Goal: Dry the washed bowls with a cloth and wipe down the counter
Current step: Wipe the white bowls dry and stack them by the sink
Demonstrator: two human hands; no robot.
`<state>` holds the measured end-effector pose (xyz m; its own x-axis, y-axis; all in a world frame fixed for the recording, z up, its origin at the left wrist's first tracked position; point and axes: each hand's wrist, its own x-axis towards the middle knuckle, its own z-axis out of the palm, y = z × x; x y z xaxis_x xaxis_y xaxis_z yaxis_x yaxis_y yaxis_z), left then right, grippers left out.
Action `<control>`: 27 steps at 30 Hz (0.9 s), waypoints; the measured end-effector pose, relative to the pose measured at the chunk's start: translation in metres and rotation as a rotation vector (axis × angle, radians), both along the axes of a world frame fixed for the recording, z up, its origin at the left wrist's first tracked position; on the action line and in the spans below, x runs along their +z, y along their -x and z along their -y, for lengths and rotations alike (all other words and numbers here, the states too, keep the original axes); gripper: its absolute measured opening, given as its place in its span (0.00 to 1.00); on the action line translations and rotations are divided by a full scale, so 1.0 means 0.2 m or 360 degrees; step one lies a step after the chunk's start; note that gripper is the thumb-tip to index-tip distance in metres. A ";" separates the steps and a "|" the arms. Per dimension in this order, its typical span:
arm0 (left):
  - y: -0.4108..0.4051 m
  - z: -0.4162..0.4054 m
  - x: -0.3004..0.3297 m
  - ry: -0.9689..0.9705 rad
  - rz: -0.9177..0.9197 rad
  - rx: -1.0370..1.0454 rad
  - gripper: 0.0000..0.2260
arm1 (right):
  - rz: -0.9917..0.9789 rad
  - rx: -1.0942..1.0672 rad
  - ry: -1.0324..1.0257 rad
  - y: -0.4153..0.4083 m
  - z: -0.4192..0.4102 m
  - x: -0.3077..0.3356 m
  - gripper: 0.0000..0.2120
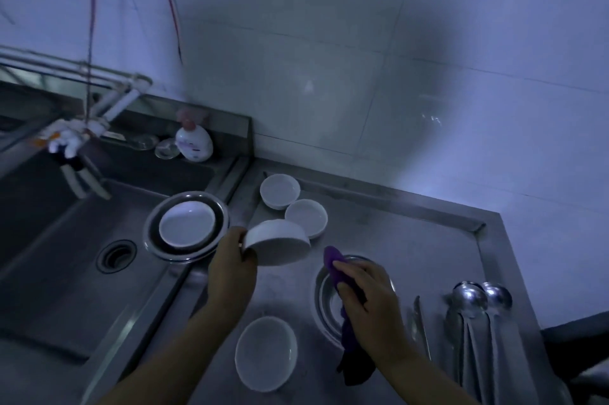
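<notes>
My left hand grips a white bowl by its rim, tipped on its side above the steel counter. My right hand holds a purple cloth over a metal bowl that sits on the counter. Two white bowls stand upright at the back of the counter. Another white bowl rests near the front edge. A further white bowl lies inside a metal basin at the sink's right side.
The steel sink with its drain fills the left. A tap hangs over it, with a soap bottle behind. Several metal spoons and a knife lie at the right of the counter.
</notes>
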<state>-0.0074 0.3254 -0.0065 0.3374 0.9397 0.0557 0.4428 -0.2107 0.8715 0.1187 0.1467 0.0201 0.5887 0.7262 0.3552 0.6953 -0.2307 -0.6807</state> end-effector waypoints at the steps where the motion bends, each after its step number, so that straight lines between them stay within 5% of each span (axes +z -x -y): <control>1: 0.02 0.03 0.05 -0.0070 0.0045 -0.0012 0.14 | 0.0022 0.0027 -0.0031 0.02 -0.03 0.02 0.15; 5: 0.15 0.12 0.23 -0.0273 0.0157 -0.0112 0.16 | 0.0036 0.0084 -0.0189 0.10 -0.13 0.10 0.21; 16: 0.43 0.15 0.65 -0.0331 0.0265 -0.0225 0.20 | -0.0044 0.0244 -0.0523 0.22 -0.27 0.37 0.19; 22: 0.48 0.10 0.80 -0.0354 0.0364 -0.0165 0.12 | 0.0313 0.0248 -0.0846 0.36 -0.32 0.59 0.16; 27: 0.49 0.10 0.86 -0.0325 0.0510 -0.0150 0.06 | 0.0784 0.0127 -0.0599 0.48 -0.38 0.70 0.15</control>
